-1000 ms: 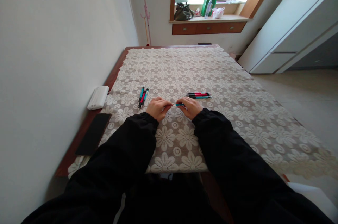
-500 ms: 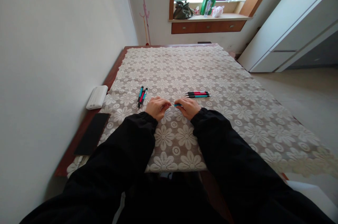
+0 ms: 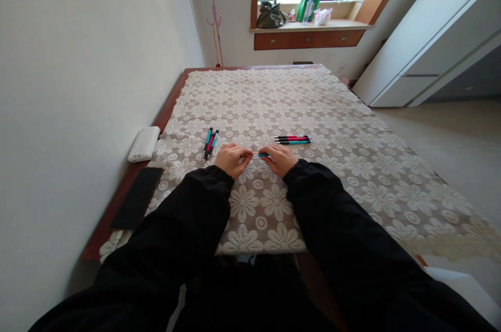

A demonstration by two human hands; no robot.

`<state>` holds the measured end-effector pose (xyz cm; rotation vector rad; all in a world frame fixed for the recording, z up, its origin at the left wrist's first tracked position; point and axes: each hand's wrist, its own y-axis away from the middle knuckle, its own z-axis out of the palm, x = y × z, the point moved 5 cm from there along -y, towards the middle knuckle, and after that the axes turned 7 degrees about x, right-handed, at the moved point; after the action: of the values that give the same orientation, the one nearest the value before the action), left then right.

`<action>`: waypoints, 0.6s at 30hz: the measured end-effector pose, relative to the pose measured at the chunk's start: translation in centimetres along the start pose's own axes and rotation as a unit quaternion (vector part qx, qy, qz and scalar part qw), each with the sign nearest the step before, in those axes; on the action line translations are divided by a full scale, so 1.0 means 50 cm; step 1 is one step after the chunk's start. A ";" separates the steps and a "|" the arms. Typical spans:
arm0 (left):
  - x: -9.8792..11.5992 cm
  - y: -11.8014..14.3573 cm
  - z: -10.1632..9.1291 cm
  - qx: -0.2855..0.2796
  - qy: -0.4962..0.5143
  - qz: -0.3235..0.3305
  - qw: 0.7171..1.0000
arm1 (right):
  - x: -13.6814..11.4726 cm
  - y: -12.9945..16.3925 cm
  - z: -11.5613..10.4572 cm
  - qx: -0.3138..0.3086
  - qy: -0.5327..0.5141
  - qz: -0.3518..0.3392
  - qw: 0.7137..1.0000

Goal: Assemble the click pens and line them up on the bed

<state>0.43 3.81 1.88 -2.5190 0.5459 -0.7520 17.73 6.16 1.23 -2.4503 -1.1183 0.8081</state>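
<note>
fingers of the right hand (image 3: 278, 158) pinch a blue piece (image 3: 263, 154) over the cloth-covered tabletop (image 3: 254, 97), near the left hand (image 3: 234, 159), its fingers close together, contents impossible to tell; a loose pinch could let the piece slip and roll.

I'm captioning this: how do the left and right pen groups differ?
The left pen group runs roughly front to back; the right pen group lies crosswise. The left pen group is unevenly bunched; the right pen group sits side by side. Both show black, pink and teal on the floral tablecloth.
</note>
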 end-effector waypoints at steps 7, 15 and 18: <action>0.001 0.000 -0.001 0.003 0.002 -0.001 1.000 | 0.003 0.000 0.003 -0.012 0.000 0.013 1.000; 0.004 0.000 0.003 -0.021 0.039 0.031 0.999 | -0.003 0.000 -0.001 -0.021 -0.003 0.010 1.000; 0.004 0.001 0.004 -0.028 0.053 0.043 0.997 | -0.006 0.001 -0.002 -0.035 0.004 0.017 0.999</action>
<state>0.69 3.77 1.78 -2.4983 0.7166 -0.8512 17.67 5.92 1.38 -2.5338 -1.1233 0.7818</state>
